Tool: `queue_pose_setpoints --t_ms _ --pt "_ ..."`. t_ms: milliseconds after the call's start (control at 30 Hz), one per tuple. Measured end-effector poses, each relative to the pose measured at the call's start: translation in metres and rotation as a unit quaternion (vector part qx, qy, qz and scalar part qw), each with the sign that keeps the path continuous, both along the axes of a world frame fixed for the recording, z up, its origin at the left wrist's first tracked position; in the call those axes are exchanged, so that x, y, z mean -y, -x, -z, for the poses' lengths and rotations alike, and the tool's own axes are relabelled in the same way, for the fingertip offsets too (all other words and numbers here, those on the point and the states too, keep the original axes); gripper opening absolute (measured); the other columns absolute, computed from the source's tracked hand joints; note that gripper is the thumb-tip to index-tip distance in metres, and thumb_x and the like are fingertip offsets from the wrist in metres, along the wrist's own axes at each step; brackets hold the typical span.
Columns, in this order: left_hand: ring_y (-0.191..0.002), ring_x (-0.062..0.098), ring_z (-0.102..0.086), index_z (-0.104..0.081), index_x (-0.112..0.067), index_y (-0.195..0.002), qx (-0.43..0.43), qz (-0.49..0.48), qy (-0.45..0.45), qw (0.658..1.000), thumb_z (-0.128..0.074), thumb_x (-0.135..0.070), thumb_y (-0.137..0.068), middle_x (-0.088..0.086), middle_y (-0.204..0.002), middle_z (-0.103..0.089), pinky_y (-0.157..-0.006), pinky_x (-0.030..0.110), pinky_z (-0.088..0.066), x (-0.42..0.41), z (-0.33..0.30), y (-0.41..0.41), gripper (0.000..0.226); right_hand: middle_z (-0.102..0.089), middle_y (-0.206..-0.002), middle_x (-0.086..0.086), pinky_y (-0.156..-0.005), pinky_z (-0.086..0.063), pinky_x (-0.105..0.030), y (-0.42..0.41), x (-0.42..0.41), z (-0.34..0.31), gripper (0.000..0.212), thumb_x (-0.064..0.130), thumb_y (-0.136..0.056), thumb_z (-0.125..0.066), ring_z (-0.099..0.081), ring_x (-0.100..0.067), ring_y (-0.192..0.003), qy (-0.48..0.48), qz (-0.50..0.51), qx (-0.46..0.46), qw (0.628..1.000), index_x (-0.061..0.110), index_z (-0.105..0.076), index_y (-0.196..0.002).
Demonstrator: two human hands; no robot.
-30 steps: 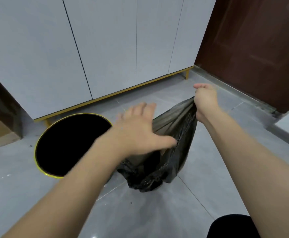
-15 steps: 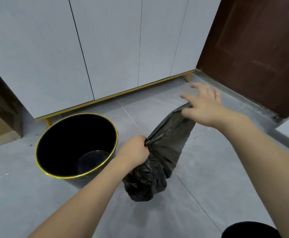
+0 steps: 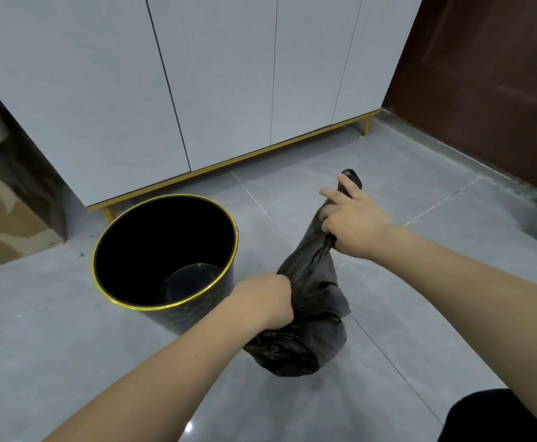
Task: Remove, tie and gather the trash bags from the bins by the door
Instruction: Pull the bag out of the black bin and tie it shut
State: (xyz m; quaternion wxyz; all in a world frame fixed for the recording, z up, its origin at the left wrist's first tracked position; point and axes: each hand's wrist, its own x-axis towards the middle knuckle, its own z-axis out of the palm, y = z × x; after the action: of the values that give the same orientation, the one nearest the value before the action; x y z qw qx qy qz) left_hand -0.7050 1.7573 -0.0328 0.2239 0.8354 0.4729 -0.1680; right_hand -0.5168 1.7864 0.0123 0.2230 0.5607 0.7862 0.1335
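Bin (image 3: 127,282): liner out, only clear inner cup showing at bottom. Just right of bin, trash bag (image 3: 305,339) off bin, sagging to floor, neck gathered, no knot yet; tying and gathering left. Left hand (image 3: 267,301) beside bin rim, fist clenched round neck. Right hand (image 3: 353,221) farther right, higher, fingers curled, gripping stretched top; arms extended.

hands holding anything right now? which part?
Both hold the black trash bag. Left hand grips the gathered neck just above the full bottom; right hand grips the twisted top end.
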Motion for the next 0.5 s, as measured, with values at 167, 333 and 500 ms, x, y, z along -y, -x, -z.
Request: queue_pose_setpoints --t_ms 167,333,500 --pt "-0.074 0.028 -0.057 -0.046 -0.008 -0.073 -0.117 0.025 0.034 0.992 -0.039 -0.008 -0.093 0.005 -0.072 -0.047 -0.070 0.039 -0.046 -0.009 0.009 0.017 0.021 -0.062 -0.096 -0.011 -0.073 -0.045 -0.032 0.001 0.005 -0.003 0.008 0.012 -0.086 -0.048 -0.056 -0.031 -0.084 0.081 0.187 -0.073 0.976 0.015 -0.055 -0.081" --pt "-0.052 0.016 -0.035 -0.048 -0.010 -0.078 -0.101 0.016 0.011 0.995 -0.038 -0.002 -0.093 0.003 -0.065 -0.039 -0.049 0.028 -0.030 -0.014 0.006 0.022 0.020 -0.059 -0.107 -0.009 -0.071 -0.041 -0.034 -0.015 0.010 0.011 0.037 0.048 -0.090 -0.050 -0.052 -0.029 -0.087 0.100 0.298 -0.141 0.939 0.013 -0.045 -0.102" --pt "-0.073 0.025 -0.056 -0.060 -0.009 -0.094 -0.140 -0.005 0.028 0.990 -0.041 -0.007 -0.091 0.004 -0.073 -0.052 -0.068 0.033 -0.050 0.000 0.031 0.037 0.020 -0.060 -0.092 -0.002 -0.080 -0.045 -0.030 -0.014 0.024 0.028 0.066 0.078 -0.078 -0.047 -0.057 -0.025 -0.088 0.252 0.364 -0.015 0.897 0.017 -0.061 -0.099"
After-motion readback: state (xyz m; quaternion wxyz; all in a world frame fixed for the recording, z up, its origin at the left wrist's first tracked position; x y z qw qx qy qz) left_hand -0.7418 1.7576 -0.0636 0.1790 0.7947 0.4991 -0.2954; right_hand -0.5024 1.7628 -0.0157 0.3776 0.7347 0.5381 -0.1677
